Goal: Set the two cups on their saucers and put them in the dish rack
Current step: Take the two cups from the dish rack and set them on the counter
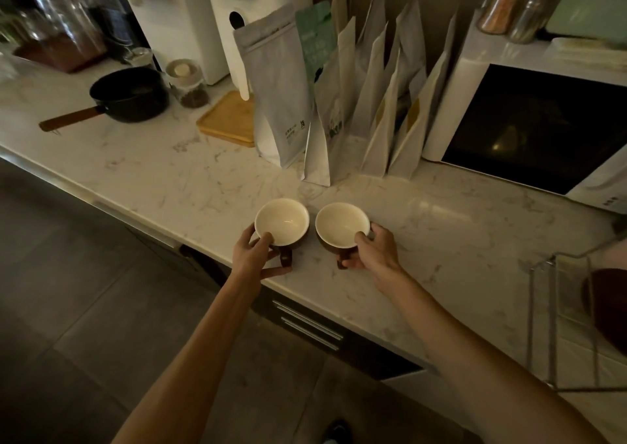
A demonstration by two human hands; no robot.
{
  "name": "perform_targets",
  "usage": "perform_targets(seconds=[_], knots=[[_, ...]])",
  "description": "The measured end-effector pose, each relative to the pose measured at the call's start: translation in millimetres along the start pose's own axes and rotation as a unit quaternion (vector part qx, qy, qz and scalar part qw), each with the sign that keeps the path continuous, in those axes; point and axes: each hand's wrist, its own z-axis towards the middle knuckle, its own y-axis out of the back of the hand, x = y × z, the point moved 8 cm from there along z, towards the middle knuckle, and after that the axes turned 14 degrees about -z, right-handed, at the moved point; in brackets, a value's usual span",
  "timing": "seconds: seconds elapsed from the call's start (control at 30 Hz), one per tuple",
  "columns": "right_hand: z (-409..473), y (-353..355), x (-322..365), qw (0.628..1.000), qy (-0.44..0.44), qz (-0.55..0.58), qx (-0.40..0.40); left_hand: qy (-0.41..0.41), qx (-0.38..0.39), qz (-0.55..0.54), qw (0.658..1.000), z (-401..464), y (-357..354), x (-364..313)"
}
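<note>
**Two cups gripped side by side on the marble counter**

The person is standing at the marble counter [142, 169], both bare arms reaching forward. The left hand [252, 255] is closing on the left cup [282, 221], thumb lying on the near rim and fingers curling around the dark handle below it. The right hand [371, 248] is gripping the right cup [342, 223] the same way, thumb pressing on the near rim and fingers wrapping the handle underneath. Both cups are upright, white inside and dark brown outside, and both are showing empty bowls. They are sitting just beside each other, near the counter's front edge; whether they are resting on the counter or are lifted slightly off it cannot be told.

Behind the cups, a row of paper bags [342, 111] is standing against the back of the counter. To the right of the bags a microwave [529, 124] is facing forward. Well to the left of the cups a black saucepan [130, 94] is sitting with its wooden handle pointing left. Well to the right of the cups, at the counter's near right end, a wire dish rack [556, 321] is holding something dark brown, cut off by the frame edge.
</note>
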Motion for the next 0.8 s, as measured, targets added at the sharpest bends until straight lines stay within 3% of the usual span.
perform_targets(seconds=[0.57,0.8], knots=[[9,-5,-1,1.0,-0.001,0.002,0.022,0.008,-0.001,0.038,0.999,1,-1,-1],[-5,16,13,0.983,0.04,-0.18,-0.023,-0.031,-0.001,0.158,0.987,-11,-3,-11]])
